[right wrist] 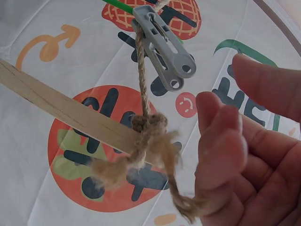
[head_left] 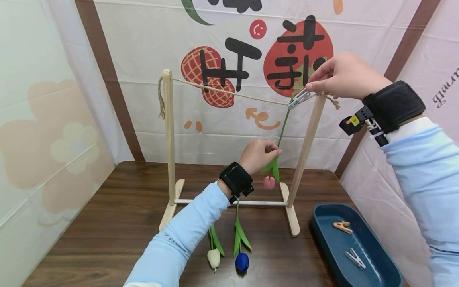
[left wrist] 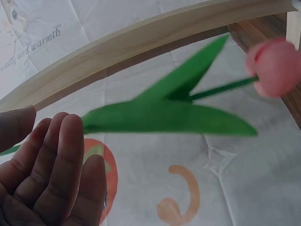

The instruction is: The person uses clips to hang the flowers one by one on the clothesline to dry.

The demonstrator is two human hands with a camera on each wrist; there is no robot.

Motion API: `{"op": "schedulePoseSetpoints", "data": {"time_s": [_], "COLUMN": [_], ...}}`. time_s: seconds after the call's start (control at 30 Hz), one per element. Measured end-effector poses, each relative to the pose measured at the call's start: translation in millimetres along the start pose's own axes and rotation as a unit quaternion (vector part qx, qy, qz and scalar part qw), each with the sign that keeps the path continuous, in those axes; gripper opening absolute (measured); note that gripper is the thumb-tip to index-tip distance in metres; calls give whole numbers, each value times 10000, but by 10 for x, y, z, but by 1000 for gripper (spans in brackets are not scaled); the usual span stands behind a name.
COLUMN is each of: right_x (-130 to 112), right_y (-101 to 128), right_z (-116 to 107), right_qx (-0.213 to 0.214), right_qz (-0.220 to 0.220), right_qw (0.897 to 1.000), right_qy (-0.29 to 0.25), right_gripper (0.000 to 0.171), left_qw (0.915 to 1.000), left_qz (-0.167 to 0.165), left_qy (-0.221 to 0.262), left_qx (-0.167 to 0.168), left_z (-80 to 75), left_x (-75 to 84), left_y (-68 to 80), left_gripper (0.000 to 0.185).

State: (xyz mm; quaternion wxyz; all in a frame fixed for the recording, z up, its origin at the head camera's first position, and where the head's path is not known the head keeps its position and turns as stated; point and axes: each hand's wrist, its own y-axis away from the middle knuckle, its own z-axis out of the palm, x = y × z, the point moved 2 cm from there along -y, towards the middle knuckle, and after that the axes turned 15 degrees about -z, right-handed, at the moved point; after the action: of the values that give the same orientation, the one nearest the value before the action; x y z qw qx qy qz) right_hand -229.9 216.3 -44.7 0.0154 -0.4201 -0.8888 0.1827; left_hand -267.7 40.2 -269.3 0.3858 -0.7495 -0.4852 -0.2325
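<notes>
A pink tulip (head_left: 269, 183) hangs head down from the twine (head_left: 229, 92), its stem end caught by a grey clothespin (head_left: 300, 99) near the right post. Beside that clothespin is my right hand (head_left: 346, 77); in the right wrist view, a gap separates its thumb and fingers from the clothespin's handles (right wrist: 183, 66). My left hand (head_left: 258, 155) is at the tulip's stem, just above the leaves (head_left: 274, 168). In the left wrist view, its relaxed fingers (left wrist: 70, 146) overlap the stem, the thumb held apart from them.
The twine is tied between two posts of a wooden stand (head_left: 169, 139). A white tulip (head_left: 213, 258) and a blue tulip (head_left: 242, 262) hang lower, near my left sleeve. At right, a blue tray (head_left: 322, 239) contains an orange clothespin (head_left: 342, 227) and a grey one.
</notes>
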Motion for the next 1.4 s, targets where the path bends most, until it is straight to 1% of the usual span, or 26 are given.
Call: {"op": "schedulePoseSetpoints", "data": {"time_s": [0.1, 0.37, 0.57, 0.7, 0.93, 1.07, 1.4], "right_x": [-5, -66, -103, -120, -145, -142, -91], "right_y": [30, 125, 157, 187, 252, 299, 435], "right_z": [-9, 5, 68, 119, 178, 221, 378], "right_qx": [13, 112, 194, 199, 263, 304, 516], "right_qz": [44, 60, -138, -307, -288, -404, -545], "right_qw": [9999, 9997, 9997, 9993, 9992, 9987, 9962], "right_qy": [-166, -206, -49, -1, -44, -42, -432], "right_gripper": [40, 40, 37, 35, 36, 36, 32], "left_qw": [10000, 9999, 9998, 9996, 9993, 9992, 9993], "left_qz": [-18, -125, -174, -275, -383, -403, -344], "left_qy": [7, -8, -16, -29, 14, 0, -46], "left_qx": [-7, -55, 1, 7, 35, 53, 100], "left_z": [-8, -43, -75, -108, -182, -211, -269], "left_x": [-9, -52, -115, -140, -143, -166, -251], "left_y": [7, 36, 50, 74, 109, 117, 152], "left_gripper": [17, 16, 17, 18, 18, 18, 18]}}
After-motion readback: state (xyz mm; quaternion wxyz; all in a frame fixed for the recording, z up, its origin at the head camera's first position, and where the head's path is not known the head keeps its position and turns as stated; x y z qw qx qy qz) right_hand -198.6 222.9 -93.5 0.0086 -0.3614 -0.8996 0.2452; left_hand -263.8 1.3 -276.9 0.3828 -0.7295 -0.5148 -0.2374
